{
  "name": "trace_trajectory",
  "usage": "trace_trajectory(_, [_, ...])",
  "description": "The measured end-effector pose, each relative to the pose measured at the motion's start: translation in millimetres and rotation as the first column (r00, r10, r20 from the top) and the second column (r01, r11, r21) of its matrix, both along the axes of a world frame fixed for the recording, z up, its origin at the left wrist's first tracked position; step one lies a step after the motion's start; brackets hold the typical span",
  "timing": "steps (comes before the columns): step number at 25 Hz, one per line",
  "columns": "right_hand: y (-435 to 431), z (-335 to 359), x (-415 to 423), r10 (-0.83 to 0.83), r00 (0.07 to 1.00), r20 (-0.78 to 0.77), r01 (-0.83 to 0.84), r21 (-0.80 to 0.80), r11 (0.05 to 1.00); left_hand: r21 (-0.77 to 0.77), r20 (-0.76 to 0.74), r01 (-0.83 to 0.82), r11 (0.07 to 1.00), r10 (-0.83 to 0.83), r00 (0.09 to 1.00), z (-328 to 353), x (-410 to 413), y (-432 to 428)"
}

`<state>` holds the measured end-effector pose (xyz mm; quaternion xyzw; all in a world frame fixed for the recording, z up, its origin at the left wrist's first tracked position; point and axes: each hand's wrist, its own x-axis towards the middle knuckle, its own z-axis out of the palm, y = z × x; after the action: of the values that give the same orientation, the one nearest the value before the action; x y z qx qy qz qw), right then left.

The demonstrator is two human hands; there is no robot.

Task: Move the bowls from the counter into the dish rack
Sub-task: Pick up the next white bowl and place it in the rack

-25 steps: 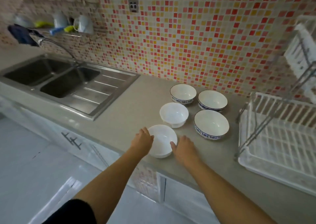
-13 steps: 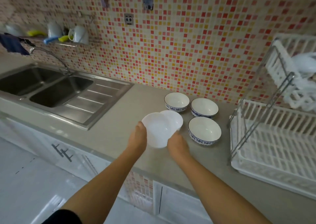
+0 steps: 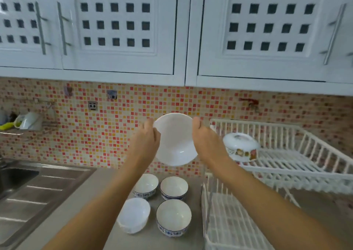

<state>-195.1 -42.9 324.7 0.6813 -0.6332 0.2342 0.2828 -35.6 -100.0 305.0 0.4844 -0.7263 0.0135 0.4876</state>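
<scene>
A plain white bowl [image 3: 176, 141] is held up at chest height in front of the tiled wall, tilted with its inside toward me. My left hand [image 3: 147, 143] grips its left rim and my right hand [image 3: 207, 143] grips its right rim. Below on the grey counter [image 3: 76, 207] stand another plain white bowl [image 3: 133, 214] and three blue-patterned bowls [image 3: 173, 216], [image 3: 146, 185], [image 3: 174, 187]. The white two-tier dish rack [image 3: 286, 165] stands to the right; the held bowl is just left of its upper tier.
An upturned flowered bowl [image 3: 241, 145] lies on the rack's upper tier at its left end. The lower tier [image 3: 225, 223] sits beside the counter bowls. A steel sink [image 3: 28, 188] is at the left. White wall cupboards [image 3: 172, 30] hang overhead.
Both hands have lifted the white bowl from low over the counter up and to the right, toward the rack's upper tier. My view has tilted upward.
</scene>
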Motion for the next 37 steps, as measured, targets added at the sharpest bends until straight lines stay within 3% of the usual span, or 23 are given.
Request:
trace_trajectory(4, [24.7, 33.5, -77.2, -0.028, 0.989, -0.146, 0.000, -0.192, 0.981, -0.214, 0.087, 0.148, 0.966, -0.132, 0.987, 31.5, -63.6, 18.9])
trace_trajectory(7, [32.2, 50.8, -130.4, 0.053, 0.998, 0.043, -0.043, -0.204, 0.978, -0.304, 0.213, 0.268, 0.914, -0.209, 0.954, 35.1, -106.4, 22.4])
trace_trajectory(9, [35.2, 51.7, -166.0, 0.006, 1.000, 0.003, -0.005, -0.191, 0.982, -0.269, 0.215, 0.366, 0.891, -0.315, 0.924, 38.4, -132.5, 23.1])
trace_trajectory(12, [36.6, 40.0, -214.6, -0.027, 0.991, -0.131, 0.006, -0.163, 0.987, -0.032, 0.225, 0.528, 0.848, -0.509, 0.831, 44.4, -162.0, 16.6])
trace_trajectory(14, [29.8, 28.6, -242.1, 0.013, 0.989, -0.150, -0.031, -0.115, 0.993, 0.080, 0.331, 0.536, 0.840, -0.530, 0.781, 48.7, -178.2, 7.1])
trace_trajectory(17, [16.4, 18.0, -266.2, 0.089, 0.996, -0.029, -0.090, -0.032, 0.995, 0.182, 0.340, 0.524, 0.832, -0.553, 0.761, 51.0, -197.7, -11.9])
trace_trajectory(20, [6.0, 12.2, -285.8, 0.159, 0.983, 0.093, -0.176, 0.222, 0.959, 0.275, 0.294, 0.555, 0.785, -0.618, 0.729, 46.3, -211.7, -26.1])
trace_trajectory(23, [-4.7, 3.5, -293.3, 0.182, 0.982, 0.043, -0.184, 0.389, 0.903, 0.358, 0.301, 0.560, 0.747, -0.660, 0.688, 32.8, -220.2, -38.5])
trace_trajectory(32, [-30.5, -18.2, -294.1, 0.119, 0.985, -0.125, -0.051, 0.447, 0.893, 0.410, 0.531, 0.364, 0.836, -0.543, 0.651, 3.4, -241.4, -46.4])
trace_trajectory(37, [-33.1, -20.5, -289.6, 0.097, 0.973, -0.211, 0.024, 0.507, 0.862, 0.391, 0.653, 0.291, 0.873, -0.486, 0.581, -3.2, -247.7, -54.2])
